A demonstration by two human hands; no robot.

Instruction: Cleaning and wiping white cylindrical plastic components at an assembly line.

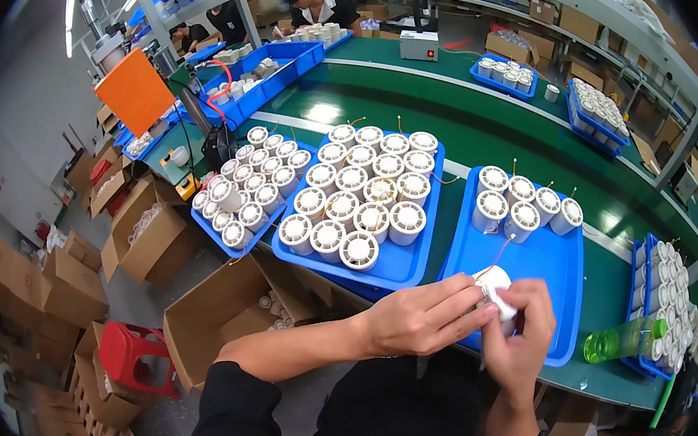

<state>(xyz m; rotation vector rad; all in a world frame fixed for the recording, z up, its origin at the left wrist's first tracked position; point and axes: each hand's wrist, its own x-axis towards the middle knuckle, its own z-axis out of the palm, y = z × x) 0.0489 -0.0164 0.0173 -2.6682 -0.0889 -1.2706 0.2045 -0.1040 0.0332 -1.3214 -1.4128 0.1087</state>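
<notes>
Between my two hands is a white cylindrical housing (495, 278), tilted, with a thin reddish wire rising from its far end. My left hand (430, 315) grips it from the left, fingers stretched along its side. From the right, my right hand (523, 323) closes its fingers and thumb on the same piece; its fingers are slightly blurred. Both hands are over the near part of a blue tray (556, 316). At that tray's far end stand several white housings (523, 216) with slotted round tops and thin wires.
Left of my hands, a blue tray (409, 273) holds rows of white housings, with another tray (238, 247) beyond it. A green bottle (621, 341) lies at the right beside stacked trays. An open carton (198, 304) and red stool (127, 357) stand lower left. Another person (319, 6) works across the line.
</notes>
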